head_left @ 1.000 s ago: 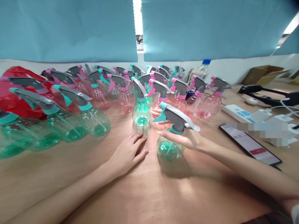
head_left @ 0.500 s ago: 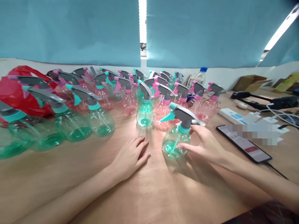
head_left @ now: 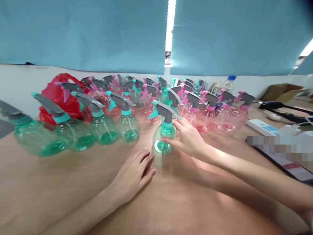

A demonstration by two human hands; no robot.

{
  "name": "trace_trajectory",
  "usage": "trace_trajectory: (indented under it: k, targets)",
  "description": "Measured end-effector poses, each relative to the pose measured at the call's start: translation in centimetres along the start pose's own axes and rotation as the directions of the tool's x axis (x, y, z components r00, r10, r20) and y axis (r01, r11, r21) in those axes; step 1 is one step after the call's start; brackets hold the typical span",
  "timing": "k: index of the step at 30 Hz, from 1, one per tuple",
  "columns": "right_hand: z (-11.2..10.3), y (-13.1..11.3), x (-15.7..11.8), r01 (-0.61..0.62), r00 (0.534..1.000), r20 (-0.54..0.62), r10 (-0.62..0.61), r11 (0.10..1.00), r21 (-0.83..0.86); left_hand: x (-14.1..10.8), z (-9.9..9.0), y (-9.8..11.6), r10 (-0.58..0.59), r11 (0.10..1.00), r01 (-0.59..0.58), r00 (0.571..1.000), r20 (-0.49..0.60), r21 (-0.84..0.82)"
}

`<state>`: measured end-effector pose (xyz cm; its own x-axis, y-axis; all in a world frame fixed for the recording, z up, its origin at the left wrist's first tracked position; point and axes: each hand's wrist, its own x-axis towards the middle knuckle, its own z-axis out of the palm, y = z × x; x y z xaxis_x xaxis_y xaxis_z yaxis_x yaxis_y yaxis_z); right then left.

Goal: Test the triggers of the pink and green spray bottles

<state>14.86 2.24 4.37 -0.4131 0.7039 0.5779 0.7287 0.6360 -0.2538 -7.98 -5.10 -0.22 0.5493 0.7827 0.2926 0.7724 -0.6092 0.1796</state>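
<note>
R hand (head_left: 187,138): curled snug round green bottle (head_left: 161,133);
L hand (head_left: 132,176): part-open, holding nothing;
Bottle: prob. light, slick plastic; grip belly

The surface (head_left: 73,189) was light brown, kinda wood-look, and pretty packed tbh. Four green spray bottles (head_left: 105,129) stood in a row toward the left edge, with a red plastic bag (head_left: 65,104) behind them near the far left corner. A bunch of pink spray bottles (head_left: 239,116) crowded toward the far edge. Right side had a phone (head_left: 290,165), a white power strip (head_left: 261,125) and an open cardboard box (head_left: 274,92) farther back.
</note>
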Motion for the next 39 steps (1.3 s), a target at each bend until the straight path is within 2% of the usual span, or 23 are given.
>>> trace_trajectory:
  k: [5,10,22,30,34,39]
  targets:
    - [2.4,-1.8,2.4,-0.055,0.998,-0.022,0.054,0.997,-0.062,-0.3,-0.2,0.2,-0.023,1.0,0.023,1.0,0.002,-0.003]
    - [3.6,-1.9,3.6,-0.115,0.993,-0.037,0.114,0.992,-0.056,-0.4,-0.4,0.4,-0.046,0.998,0.047,0.999,0.027,-0.04]
    - [4.0,-1.8,6.0,-0.192,0.977,0.082,0.196,0.98,-0.05,-0.4,-0.5,0.5,-0.049,0.999,0.051,0.996,0.072,-0.018]
    - [4.3,-1.5,6.5,-0.178,0.978,0.11,0.176,0.984,0.008,-0.3,-0.4,0.4,-0.044,0.999,0.046,0.997,0.065,-0.027]
    - [3.7,-1.2,5.8,-0.126,0.989,0.084,0.12,0.989,0.076,-0.2,-0.4,0.4,-0.056,0.998,0.058,0.996,0.067,-0.027]
    - [0.7,0.3,3.7,-0.123,0.992,0.013,0.123,0.989,0.087,-0.2,-0.7,0.4,-0.065,0.997,0.068,0.995,0.078,-0.031]
